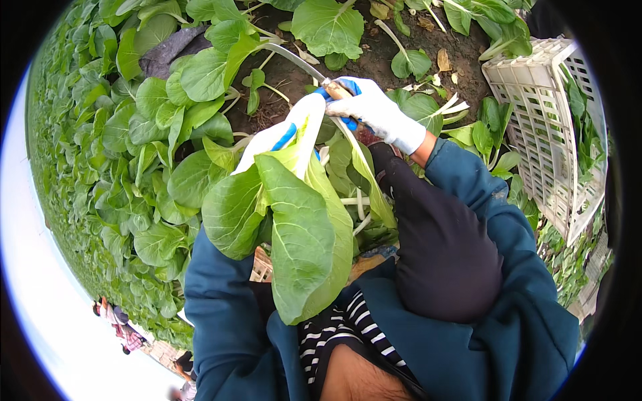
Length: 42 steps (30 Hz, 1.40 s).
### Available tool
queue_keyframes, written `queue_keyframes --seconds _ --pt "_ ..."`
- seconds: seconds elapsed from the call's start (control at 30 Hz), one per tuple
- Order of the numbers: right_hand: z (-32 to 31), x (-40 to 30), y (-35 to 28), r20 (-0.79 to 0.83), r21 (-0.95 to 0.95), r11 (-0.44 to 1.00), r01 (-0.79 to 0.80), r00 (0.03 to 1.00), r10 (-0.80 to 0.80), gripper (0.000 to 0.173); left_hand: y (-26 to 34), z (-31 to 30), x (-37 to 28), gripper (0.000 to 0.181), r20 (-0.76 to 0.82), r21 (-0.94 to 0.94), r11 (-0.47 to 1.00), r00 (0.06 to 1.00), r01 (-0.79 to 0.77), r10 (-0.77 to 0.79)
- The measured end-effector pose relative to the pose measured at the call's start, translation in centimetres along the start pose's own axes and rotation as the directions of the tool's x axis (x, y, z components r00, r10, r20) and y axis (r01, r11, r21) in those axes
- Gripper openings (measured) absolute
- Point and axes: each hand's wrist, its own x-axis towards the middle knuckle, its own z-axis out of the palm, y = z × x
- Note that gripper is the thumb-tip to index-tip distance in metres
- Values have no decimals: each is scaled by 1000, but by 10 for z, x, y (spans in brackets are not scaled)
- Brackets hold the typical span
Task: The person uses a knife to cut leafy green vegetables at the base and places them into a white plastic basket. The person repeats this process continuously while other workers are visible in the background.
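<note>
My left hand [271, 143], in a white glove with blue on the palm side, is closed around a head of leafy greens [303, 225], which looks like bok choy. Its pale stem base points up and away from me, and its broad leaves hang towards my chest. In a matching glove, my right hand [368, 108] grips the wooden handle of a sickle [301, 62] with a curved metal blade. The blade points to the upper left, over the soil. A pale leaf stalk [363, 168] hangs just below my right hand; whether the fingers hold it, I cannot tell.
Dense rows of growing greens [150, 145] fill the left side. A white plastic crate [539, 135] with greens inside stands tilted at the right. Cut leaves [411, 62] lie on the brown soil [451, 45]. Several people [120, 326] are far off at the lower left.
</note>
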Motion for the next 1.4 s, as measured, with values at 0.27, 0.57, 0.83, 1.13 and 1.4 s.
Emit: queue_keyframes --seconds 0.27,0.57,0.83,1.13,1.4 --pt "5 14 -5 153 -603 742 292 956 -252 33 -24 4 -17 51 99 -191 977 989 -92 112" --pt "-22 31 1 45 -914 351 202 912 -408 38 -29 8 -18 57 150 -295 938 961 -182 234" --pt "-15 -23 -2 -108 -647 671 362 827 -551 46 -23 25 1 63 161 -300 930 949 -214 271" --pt "4 -27 -2 -56 -613 722 322 894 -446 41 -38 44 19 69 184 -322 926 946 -198 266" --pt "-8 -42 7 62 -529 775 345 927 -370 45 -47 46 -2 75 187 -334 926 950 -176 249"
